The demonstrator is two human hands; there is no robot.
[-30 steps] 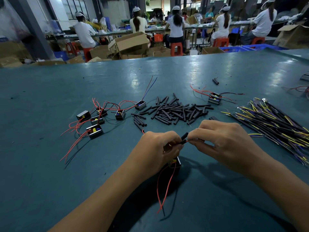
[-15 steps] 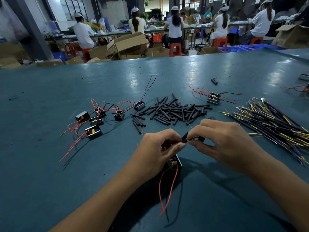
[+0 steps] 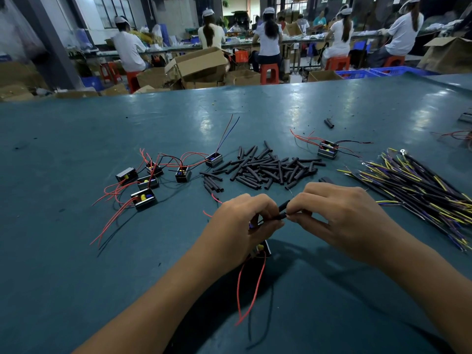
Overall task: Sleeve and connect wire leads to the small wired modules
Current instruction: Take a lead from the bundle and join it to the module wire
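Observation:
My left hand (image 3: 242, 226) and my right hand (image 3: 342, 215) meet over the table's middle, both pinching a short black sleeve (image 3: 282, 210) with a thin wire end. A small wired module (image 3: 263, 249) hangs under my left hand, its red leads (image 3: 251, 287) trailing toward me. A pile of black sleeves (image 3: 270, 168) lies just beyond my hands. Several wired modules (image 3: 143, 198) with red leads sit to the left, one more module (image 3: 328, 149) at the back right. A bundle of yellow and purple wire leads (image 3: 419, 187) lies on the right.
The work surface is a teal table (image 3: 76, 277). Two stray sleeves (image 3: 329, 122) lie farther back. Beyond the far edge are open cardboard boxes (image 3: 201, 63), red stools and several seated people at another bench.
My hands stay together on the sleeve and shifted slightly. The module under my left hand has dropped a little lower, with its red leads swinging.

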